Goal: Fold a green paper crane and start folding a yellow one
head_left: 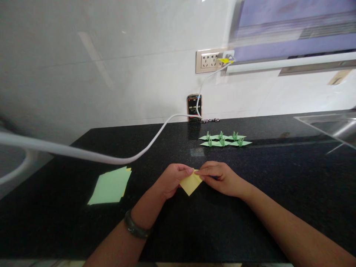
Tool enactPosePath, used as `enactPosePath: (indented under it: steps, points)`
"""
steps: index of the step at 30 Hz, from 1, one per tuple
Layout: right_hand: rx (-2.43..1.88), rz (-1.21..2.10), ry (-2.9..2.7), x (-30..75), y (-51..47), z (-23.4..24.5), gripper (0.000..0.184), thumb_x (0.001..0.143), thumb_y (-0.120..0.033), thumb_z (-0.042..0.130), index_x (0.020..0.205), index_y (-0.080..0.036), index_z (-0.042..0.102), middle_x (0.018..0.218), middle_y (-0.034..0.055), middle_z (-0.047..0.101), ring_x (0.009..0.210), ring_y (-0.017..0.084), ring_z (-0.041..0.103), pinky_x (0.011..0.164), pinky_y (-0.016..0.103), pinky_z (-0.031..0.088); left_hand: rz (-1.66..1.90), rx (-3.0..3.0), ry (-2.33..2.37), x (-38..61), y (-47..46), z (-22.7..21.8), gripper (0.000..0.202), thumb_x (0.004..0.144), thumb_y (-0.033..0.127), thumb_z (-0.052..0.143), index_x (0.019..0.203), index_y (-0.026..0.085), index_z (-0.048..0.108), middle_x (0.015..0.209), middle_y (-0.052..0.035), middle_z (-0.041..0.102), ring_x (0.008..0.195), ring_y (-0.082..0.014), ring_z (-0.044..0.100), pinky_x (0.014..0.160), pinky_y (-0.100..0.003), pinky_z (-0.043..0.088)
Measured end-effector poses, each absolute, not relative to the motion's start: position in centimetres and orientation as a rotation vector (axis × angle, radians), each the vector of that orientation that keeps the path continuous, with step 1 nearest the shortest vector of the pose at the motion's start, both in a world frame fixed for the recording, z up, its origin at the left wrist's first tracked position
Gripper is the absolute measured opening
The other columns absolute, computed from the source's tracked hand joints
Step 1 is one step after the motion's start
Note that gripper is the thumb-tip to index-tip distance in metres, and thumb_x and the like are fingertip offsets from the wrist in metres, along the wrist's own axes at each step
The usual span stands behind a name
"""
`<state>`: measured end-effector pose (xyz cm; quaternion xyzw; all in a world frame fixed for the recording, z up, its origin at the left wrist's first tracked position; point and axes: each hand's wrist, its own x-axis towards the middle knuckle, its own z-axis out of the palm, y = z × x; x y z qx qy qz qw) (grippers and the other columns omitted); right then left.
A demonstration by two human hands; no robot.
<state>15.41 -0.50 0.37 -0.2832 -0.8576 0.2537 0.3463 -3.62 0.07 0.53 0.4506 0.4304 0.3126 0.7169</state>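
Note:
A small folded piece of yellow paper point(190, 185) is held just above the dark counter, one corner pointing down toward me. My left hand point(172, 178) pinches its left side, thumb on top. From the right, my right hand point(222, 177) closes its fingers on the upper right edge, close to the left thumb. Beyond the hands, several green paper cranes point(222, 142) stand in two rows. A stack of green paper sheets point(109, 186), with yellow edges showing beneath, lies to the left of my left hand.
A phone point(194, 108) showing a running timer leans against the white wall. Its white cable point(155, 139) sweeps across the left side, passing near the camera, and runs up to the wall socket point(210, 61). A metal sink edge point(325, 128) borders the counter point(278, 163) at right.

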Motion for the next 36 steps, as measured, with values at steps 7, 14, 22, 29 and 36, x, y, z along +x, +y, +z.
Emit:
enactPosePath:
  steps: [7,14,22,29,36]
  points:
    - [-0.739,0.709,-2.187,15.4,-0.5,0.2,0.025,0.08,-0.018,0.048,0.102,-0.022,0.061,0.085,0.0051,0.061,0.074,0.011,0.057,0.067,0.024,0.046,0.724,1.084,0.993,-3.6,0.2,0.2,0.029,0.063,0.035,0.064,0.075,0.009,0.064,0.067,-0.0064,0.063,0.056,-0.0123,0.054,0.053,-0.024,0.036]
    - [-0.792,0.738,-2.135,15.2,-0.5,-0.3,0.025,0.08,-0.016,0.048,0.1,-0.023,0.062,0.084,0.0041,0.061,0.073,0.011,0.057,0.066,0.024,0.046,0.735,1.093,0.982,-3.5,0.2,-0.1,0.026,0.066,0.033,0.062,0.076,0.009,0.063,0.068,-0.0057,0.062,0.057,-0.0119,0.054,0.054,-0.024,0.036]
    - [-0.796,0.752,-2.11,15.2,-0.5,-0.5,0.026,0.079,-0.015,0.048,0.1,-0.023,0.062,0.082,0.0037,0.06,0.073,0.011,0.056,0.066,0.024,0.046,0.743,1.057,0.945,-3.5,0.2,-0.3,0.026,0.067,0.033,0.062,0.079,0.01,0.062,0.069,-0.0052,0.062,0.058,-0.0116,0.054,0.055,-0.024,0.037]
    - [-0.813,0.743,-2.101,15.2,-0.5,-0.6,0.024,0.079,-0.016,0.049,0.098,-0.021,0.063,0.081,0.004,0.06,0.072,0.011,0.057,0.065,0.024,0.046,0.741,1.059,0.944,-3.5,0.2,-0.3,0.027,0.067,0.034,0.061,0.079,0.01,0.062,0.07,-0.0057,0.062,0.059,-0.0121,0.054,0.055,-0.024,0.037]
    - [-0.811,0.746,-2.1,15.2,-0.6,-0.6,0.024,0.079,-0.015,0.048,0.097,-0.02,0.063,0.081,0.0044,0.06,0.072,0.011,0.056,0.065,0.023,0.045,0.752,1.011,0.926,-3.4,0.1,-0.3,0.028,0.066,0.036,0.062,0.076,0.01,0.062,0.067,-0.0047,0.061,0.056,-0.0111,0.053,0.053,-0.023,0.036]
